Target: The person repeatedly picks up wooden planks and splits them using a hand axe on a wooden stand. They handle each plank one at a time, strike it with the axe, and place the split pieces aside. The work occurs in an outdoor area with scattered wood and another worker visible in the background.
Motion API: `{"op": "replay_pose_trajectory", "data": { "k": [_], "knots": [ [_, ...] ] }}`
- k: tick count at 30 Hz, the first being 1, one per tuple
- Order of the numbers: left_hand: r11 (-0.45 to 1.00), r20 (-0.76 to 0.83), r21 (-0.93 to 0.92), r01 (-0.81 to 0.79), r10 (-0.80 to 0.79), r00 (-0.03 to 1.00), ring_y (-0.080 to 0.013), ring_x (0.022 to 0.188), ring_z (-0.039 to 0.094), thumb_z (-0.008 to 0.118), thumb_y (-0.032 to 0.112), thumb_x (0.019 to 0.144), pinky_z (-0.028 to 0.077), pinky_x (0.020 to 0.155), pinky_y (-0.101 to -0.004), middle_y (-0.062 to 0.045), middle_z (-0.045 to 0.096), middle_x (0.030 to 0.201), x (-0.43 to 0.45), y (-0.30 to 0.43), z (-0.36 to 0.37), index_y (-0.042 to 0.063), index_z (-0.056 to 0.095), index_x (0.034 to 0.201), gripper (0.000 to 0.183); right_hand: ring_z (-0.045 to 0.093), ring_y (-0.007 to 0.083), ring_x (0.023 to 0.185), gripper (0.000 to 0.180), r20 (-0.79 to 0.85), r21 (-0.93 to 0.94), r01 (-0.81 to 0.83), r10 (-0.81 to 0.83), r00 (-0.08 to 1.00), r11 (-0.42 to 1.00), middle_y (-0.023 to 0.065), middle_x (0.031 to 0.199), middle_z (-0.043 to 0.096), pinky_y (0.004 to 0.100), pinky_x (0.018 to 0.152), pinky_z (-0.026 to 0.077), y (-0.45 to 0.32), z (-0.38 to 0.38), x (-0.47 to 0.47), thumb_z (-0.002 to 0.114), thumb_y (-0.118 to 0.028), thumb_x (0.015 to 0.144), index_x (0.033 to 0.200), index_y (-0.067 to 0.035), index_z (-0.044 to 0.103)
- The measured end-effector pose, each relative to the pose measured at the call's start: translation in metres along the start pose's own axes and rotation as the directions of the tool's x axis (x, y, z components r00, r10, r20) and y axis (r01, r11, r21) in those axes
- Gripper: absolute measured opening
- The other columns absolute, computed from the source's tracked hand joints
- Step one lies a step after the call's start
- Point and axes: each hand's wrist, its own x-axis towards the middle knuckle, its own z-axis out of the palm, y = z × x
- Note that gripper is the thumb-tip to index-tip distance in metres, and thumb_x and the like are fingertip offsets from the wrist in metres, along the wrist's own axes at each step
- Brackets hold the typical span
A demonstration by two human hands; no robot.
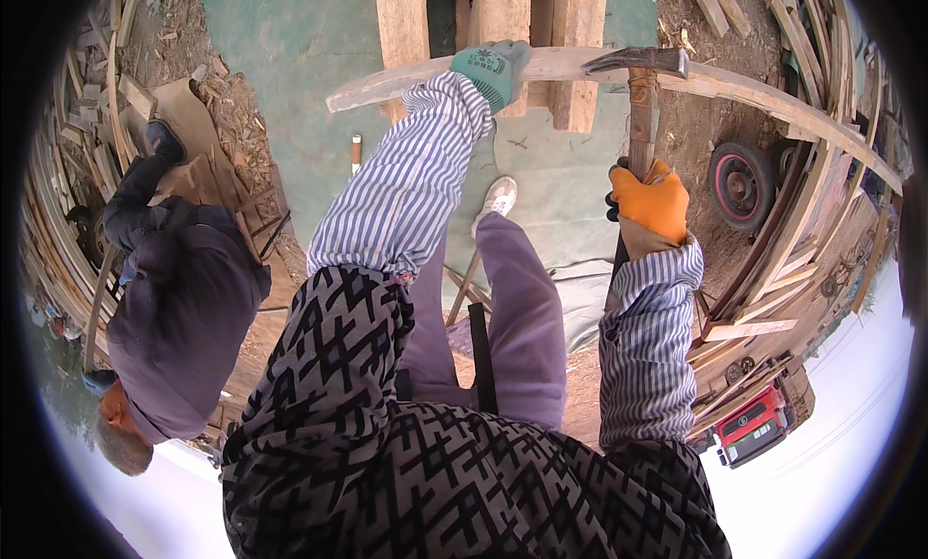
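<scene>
A long wooden board (558,64) lies across several thick timbers (500,12), bent-looking in the wide view. My left hand (493,70), in a green glove, grips the board over the timbers. My right hand (650,197), in an orange glove, is closed around the wooden handle of a claw hammer (660,61). The hammer's head is over the board, to the right of the timbers; whether it touches the wood I cannot tell. The underside of the board and my left fingertips are partly hidden.
At left a co-worker (188,298) bends over beside stacked wood. A wheel with a tire (741,187) lies at right near piled boards (797,269). A green ground sheet (319,124) spreads underfoot, with a small cylindrical object (356,153) on it. A red vehicle (754,423) stands farther off.
</scene>
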Motion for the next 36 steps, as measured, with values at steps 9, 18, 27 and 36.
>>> {"op": "replay_pose_trajectory", "data": {
  "k": [9,18,27,36],
  "knots": [
    [0.998,-0.048,-0.064,-0.022,0.019,0.999,-0.0353,0.090,0.068,0.056,0.014,0.089,0.053,0.074,-0.0459,-0.018,0.066,0.100,0.010,-0.009,-0.005,0.006,0.056,0.108,0.021,0.054,0.0076,0.055,0.024,0.184,0.198,0.096,-0.133,0.974,0.976,0.0038,0.071,0.063,0.0220,0.050,0.042,-0.059,-0.026,-0.041,0.064,-0.020,0.092,0.107,-0.001,0.068],
    [0.992,-0.044,-0.118,-0.035,0.030,0.999,-0.0343,0.094,0.068,0.053,0.012,0.091,0.053,0.078,-0.0455,-0.017,0.066,0.105,0.008,-0.008,-0.002,0.006,0.055,0.113,0.023,0.048,0.0051,0.055,0.030,0.274,-0.011,0.160,-0.151,0.950,0.987,-0.0025,0.066,0.053,0.0207,0.049,0.037,-0.091,-0.024,-0.037,0.070,-0.030,0.092,0.105,-0.003,0.070],
    [0.994,-0.108,-0.068,-0.081,0.074,0.991,-0.0344,0.094,0.067,0.050,0.013,0.092,0.054,0.080,-0.0455,-0.017,0.067,0.102,0.007,-0.011,0.005,0.006,0.055,0.113,0.023,0.046,0.0050,0.058,0.033,0.212,-0.481,0.047,0.065,0.975,0.875,-0.0040,0.068,0.053,0.0236,0.052,0.036,-0.066,-0.017,0.005,0.067,-0.032,0.094,0.103,-0.001,0.071],
    [0.993,0.021,-0.105,-0.054,0.057,0.998,-0.0329,0.107,0.065,0.049,0.013,0.095,0.054,0.088,-0.0447,-0.019,0.064,0.116,0.012,-0.013,-0.016,0.005,0.053,0.121,0.027,0.052,0.0119,0.054,0.027,0.424,-0.169,0.524,-0.418,0.803,0.835,0.0018,0.064,0.056,0.0282,0.052,0.042,-0.069,-0.019,-0.030,0.061,-0.028,0.098,0.105,-0.002,0.065]
  ]
}}
